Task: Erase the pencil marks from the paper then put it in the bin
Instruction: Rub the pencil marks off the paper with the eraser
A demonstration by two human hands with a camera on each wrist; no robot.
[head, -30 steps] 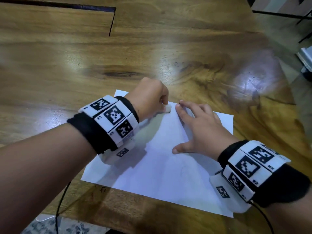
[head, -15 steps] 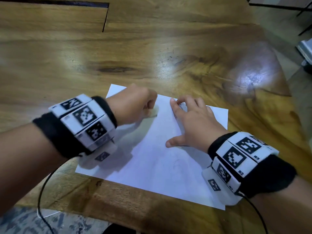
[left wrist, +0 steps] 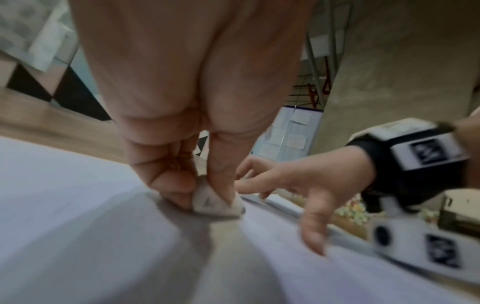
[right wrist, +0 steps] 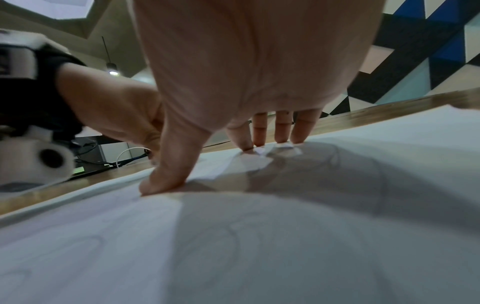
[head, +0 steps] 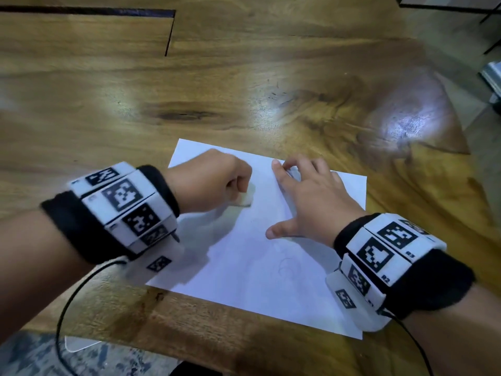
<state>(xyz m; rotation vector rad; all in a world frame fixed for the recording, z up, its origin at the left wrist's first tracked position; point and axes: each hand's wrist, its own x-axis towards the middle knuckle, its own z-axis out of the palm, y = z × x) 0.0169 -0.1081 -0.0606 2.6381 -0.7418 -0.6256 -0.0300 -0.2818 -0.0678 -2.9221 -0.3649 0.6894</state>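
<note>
A white sheet of paper (head: 260, 270) lies flat on the wooden table (head: 244, 82), near its front edge. Faint pencil curls (head: 288, 264) show on its lower middle. My left hand (head: 214, 180) is fisted over the sheet's upper left and pinches a small white eraser (head: 246, 198) down on the paper; the left wrist view shows the eraser (left wrist: 218, 202) between thumb and fingers. My right hand (head: 309, 194) lies spread on the sheet's upper right, fingertips (right wrist: 270, 142) and thumb pressing it flat. No bin is in view.
The table's front edge (head: 189, 346) runs just below the paper, with patterned floor and a black cable (head: 65, 308) beyond it. A dark seam (head: 169, 31) crosses the tabletop at the back left. Grey floor and a pale object (head: 492, 77) lie at the right.
My left hand has drawn the eraser back toward me and down the sheet, away from the top edge. The right hand keeps pressing in the same place on the paper.
</note>
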